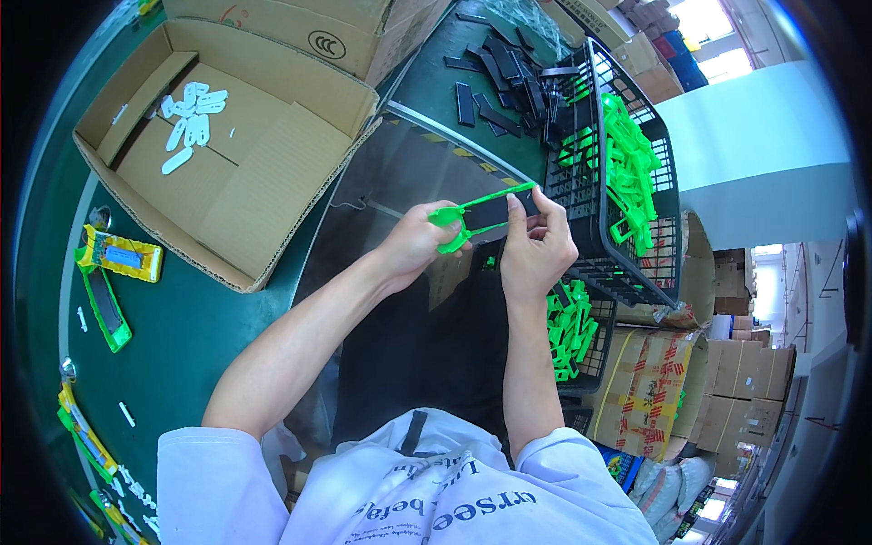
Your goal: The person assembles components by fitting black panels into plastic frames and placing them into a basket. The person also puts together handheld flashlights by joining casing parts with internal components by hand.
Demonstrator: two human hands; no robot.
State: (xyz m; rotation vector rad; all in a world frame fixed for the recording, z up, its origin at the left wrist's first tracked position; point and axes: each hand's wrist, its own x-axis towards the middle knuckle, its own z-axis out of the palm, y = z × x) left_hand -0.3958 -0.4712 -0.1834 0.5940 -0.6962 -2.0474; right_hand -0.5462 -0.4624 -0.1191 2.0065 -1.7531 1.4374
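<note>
A bright green plastic frame [444, 217] is held up in front of my body. My left hand [411, 243] is closed around its wider, rounded end. Inside the frame lies a flat black strip [487, 213]. The thumb and fingers of my right hand [538, 243] pinch the narrow end, where the strip and frame meet. Whether the strip is fully seated in the frame I cannot tell, since my fingers cover that end. Behind my right hand stands a black basket [570, 195] with many green frames [629, 173] in it.
Loose black strips [513, 77] lie on the far green table. An open cardboard box [272, 173] holds white pieces [193, 113]. On the left table [195, 322] lie a yellow-and-green housing [123, 257] and a green piece [107, 309]. A lower basket holds more green frames [570, 331].
</note>
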